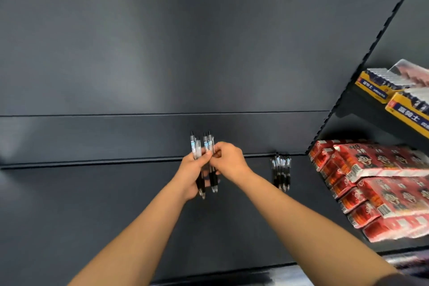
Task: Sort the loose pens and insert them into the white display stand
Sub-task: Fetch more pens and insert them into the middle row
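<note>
Over a dark shelf (104,216), both arms stretched forward. At centre left, wrapped in the left hand (189,176), a bunch of pens (194,147), held upright, clear ends up and black grips down. Just beside it and touching the bunch, the right hand (228,160), pinching one pen near its top, apparently singling it out. Hands together, both closed on the same bunch. Farther right, well apart from the hands, a second group of pens (281,173), lying side by side on the shelf near its back ledge. At far right, stacked red cartons (383,183) and, above them, yellow boxes (404,109). No white display stand anywhere in view; still the sorting stage, by the look of it. Likely trouble from here: dragging neighbours out along with the pinched pen, or loosening the left grip during the pull, and so spilling pens onto the shelf or off its front edge. Also possible: mixing unlike pens, given the small, blurred labels.
</note>
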`<state>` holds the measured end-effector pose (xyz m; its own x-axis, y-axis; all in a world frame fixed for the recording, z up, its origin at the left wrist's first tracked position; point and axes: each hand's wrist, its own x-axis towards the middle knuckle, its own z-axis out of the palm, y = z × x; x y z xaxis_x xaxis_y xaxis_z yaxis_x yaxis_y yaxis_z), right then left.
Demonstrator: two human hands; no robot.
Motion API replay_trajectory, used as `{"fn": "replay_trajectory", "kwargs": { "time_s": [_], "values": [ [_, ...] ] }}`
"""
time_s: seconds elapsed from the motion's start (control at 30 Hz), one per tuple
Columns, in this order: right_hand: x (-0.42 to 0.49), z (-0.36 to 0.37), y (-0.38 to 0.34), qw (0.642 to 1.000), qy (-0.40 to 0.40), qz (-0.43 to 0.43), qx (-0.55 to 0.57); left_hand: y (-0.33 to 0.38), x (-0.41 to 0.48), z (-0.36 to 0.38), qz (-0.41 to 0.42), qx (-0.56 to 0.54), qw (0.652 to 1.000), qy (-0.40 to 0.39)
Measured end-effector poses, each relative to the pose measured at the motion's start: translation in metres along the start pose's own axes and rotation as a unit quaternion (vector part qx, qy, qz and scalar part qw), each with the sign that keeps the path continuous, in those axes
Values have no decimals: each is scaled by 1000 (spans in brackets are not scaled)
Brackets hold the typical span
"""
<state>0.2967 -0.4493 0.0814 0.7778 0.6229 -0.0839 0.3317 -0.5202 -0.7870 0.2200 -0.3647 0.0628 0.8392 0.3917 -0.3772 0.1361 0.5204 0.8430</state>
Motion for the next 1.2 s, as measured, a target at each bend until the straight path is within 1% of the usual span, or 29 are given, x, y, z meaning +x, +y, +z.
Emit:
{"fn": "replay_trajectory", "kwargs": {
  "time_s": [0.03, 0.1, 0.23, 0.3, 0.4, 0.5, 0.6, 0.7, 0.8, 0.93, 1.07, 1.13, 1.2],
  "values": [
    [-7, 5, -8, 1000, -15, -13, -6, 1, -9, -6, 6, 1, 1000, 14],
    [-25, 17, -23, 997, -71, -36, 12, 1, -32, -20, 31, 5, 998, 53],
    [-61, 50, -44, 977, -184, -26, 104, -13, -90, -57, 95, 14, 984, 147],
    [-78, 72, -54, 972, -204, -22, 118, -22, -122, -78, 121, 38, 973, 193],
    [-111, 113, -83, 963, -228, -42, 137, -28, -178, -118, 149, 59, 950, 269],
    [-139, 150, -116, 950, -242, -73, 185, -26, -227, -154, 178, 78, 929, 313],
    [-160, 184, -154, 935, -269, -104, 208, -20, -269, -187, 210, 70, 908, 355],
    [-179, 221, -193, 921, -288, -114, 235, -15, -305, -223, 222, 74, 896, 378],
    [-198, 269, -234, 900, -325, -114, 266, -7, -344, -268, 235, 81, 883, 398],
    [-233, 349, -296, 877, -368, -107, 291, 14, -406, -341, 254, 83, 855, 444],
    [-253, 403, -346, 867, -377, -115, 304, 40, -447, -401, 265, 93, 847, 451],
    [-254, 417, -362, 864, -382, -123, 302, 49, -454, -425, 256, 101, 844, 461],
    [-250, 431, -378, 866, -380, -132, 297, 57, -456, -451, 254, 102, 832, 482]
  ]
}}
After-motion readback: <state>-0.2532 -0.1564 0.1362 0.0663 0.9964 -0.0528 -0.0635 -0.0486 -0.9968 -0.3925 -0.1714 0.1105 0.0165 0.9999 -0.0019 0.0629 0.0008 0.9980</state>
